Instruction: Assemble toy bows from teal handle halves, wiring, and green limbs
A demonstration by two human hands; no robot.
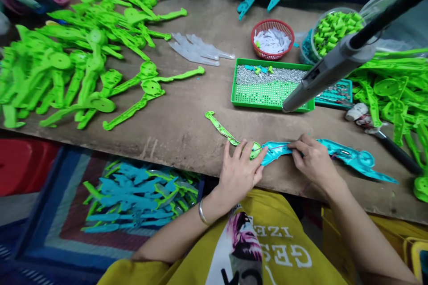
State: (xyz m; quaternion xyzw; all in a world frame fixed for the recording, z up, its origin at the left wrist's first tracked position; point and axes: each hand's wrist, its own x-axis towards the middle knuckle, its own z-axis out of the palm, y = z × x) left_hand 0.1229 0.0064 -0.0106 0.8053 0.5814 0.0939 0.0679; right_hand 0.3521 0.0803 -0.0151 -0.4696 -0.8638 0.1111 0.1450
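On the table's front edge lies a teal plastic shell, its hollow side up, with thin wires and small fittings inside. A lime green plastic arm piece meets its left end. My left hand rests over that joint, fingers spread, pressing the green piece and touching the teal end. My right hand is over the shell's middle, thumb and fingertips pinched together at its channel, near a thin reddish wire. What the fingertips hold, if anything, is too small to make out.
Green parts are heaped at left, more at right. Behind stand a green tray of small screws, a red basket of white pieces and a tub of green bits. A grey-black electric screwdriver hangs over the tray. A blue crate sits below left.
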